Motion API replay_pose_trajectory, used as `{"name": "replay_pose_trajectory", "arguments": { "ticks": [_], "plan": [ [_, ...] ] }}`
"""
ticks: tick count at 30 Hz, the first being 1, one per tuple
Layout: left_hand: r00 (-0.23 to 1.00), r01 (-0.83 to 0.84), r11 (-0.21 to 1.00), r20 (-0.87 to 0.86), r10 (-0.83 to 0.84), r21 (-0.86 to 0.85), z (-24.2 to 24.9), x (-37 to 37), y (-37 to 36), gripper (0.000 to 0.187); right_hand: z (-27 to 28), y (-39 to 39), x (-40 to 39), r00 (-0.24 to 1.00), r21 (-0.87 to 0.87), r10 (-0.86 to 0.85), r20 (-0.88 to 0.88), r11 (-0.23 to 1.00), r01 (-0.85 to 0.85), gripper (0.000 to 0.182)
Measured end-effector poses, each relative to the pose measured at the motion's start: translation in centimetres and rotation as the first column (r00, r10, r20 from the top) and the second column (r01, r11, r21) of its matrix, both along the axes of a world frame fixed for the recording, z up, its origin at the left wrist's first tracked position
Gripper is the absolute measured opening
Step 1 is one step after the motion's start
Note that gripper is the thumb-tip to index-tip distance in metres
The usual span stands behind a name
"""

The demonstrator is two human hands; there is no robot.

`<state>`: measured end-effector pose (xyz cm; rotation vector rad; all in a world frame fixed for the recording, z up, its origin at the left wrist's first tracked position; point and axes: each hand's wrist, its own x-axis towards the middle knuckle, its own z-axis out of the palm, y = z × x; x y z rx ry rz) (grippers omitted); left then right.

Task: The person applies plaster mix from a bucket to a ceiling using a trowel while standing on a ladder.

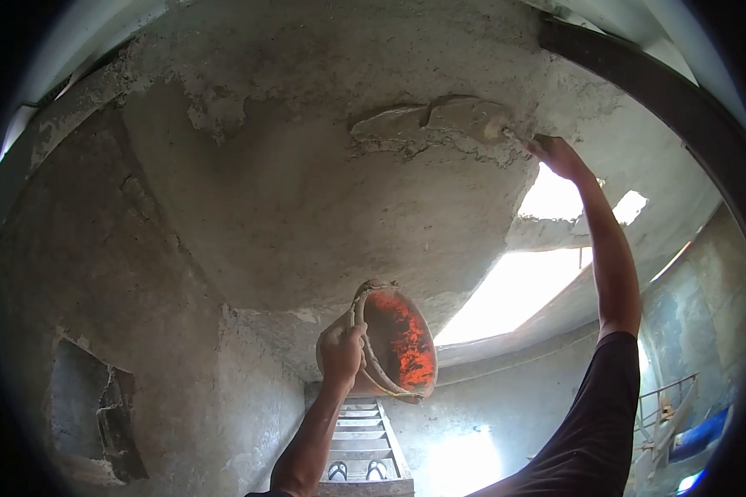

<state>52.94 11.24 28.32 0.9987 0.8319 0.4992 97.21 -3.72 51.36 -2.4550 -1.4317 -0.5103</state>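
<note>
My right hand (558,156) is raised to the ceiling with its fingers closed on the handle of a trowel (496,129). The blade lies against a thick patch of wet mortar (398,123) with a ragged lower edge. Lower down, my left hand (342,354) grips a bucket (400,344) at its side, near the rim and wire handle. The bucket is tilted, so its orange inner wall, smeared with grey mortar, shows. How much mortar is inside cannot be made out.
Rough grey plaster covers the ceiling (331,224). Below stands a wooden ladder (360,443), with a pair of sandals (338,470) near its lower end in view. Bright openings (522,290) are at right, a recess (79,398) in the left wall, and a dark curved beam (655,74) at upper right.
</note>
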Motion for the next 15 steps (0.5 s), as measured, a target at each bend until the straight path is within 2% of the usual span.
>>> {"name": "replay_pose_trajectory", "arguments": {
  "ticks": [1,4,5,7,12,14,15],
  "plan": [
    [1.0,0.007,1.0,-0.001,-0.007,0.023,-0.1,0.0,0.0,0.022,-0.5,-0.1,-0.3,0.984,-0.012,-0.093,0.15,0.995,0.096,0.05],
    [0.999,0.034,0.999,0.005,-0.034,0.024,0.3,-0.4,0.1,0.019,-2.0,-0.6,1.0,0.959,-0.03,-0.166,0.228,0.984,0.177,0.056],
    [0.999,0.035,0.999,0.0,-0.035,0.025,0.2,-0.4,0.1,0.019,-2.5,-0.7,1.6,0.96,-0.03,-0.167,0.223,0.984,0.178,0.056],
    [0.999,0.035,0.998,-0.026,-0.034,0.044,-0.2,-0.6,0.0,0.018,-3.2,-0.8,2.0,0.933,0.039,-0.136,0.334,0.991,0.131,0.054],
    [0.999,0.027,0.999,-0.034,-0.025,0.042,-0.1,-2.2,-0.2,0.015,-3.1,-2.2,2.8,0.941,-0.015,-0.175,0.288,0.982,0.188,0.048],
    [0.998,0.017,0.999,-0.067,-0.015,0.034,-0.4,-3.1,-0.2,0.014,-3.6,-4.2,4.1,0.863,-0.111,-0.309,0.4,0.918,0.38,0.045],
    [0.998,0.03,0.998,-0.055,-0.026,0.059,-0.6,-3.3,-0.3,0.014,-3.7,-5.6,4.5,0.821,-0.145,-0.244,0.516,0.92,0.365,0.035]
  ]
}}
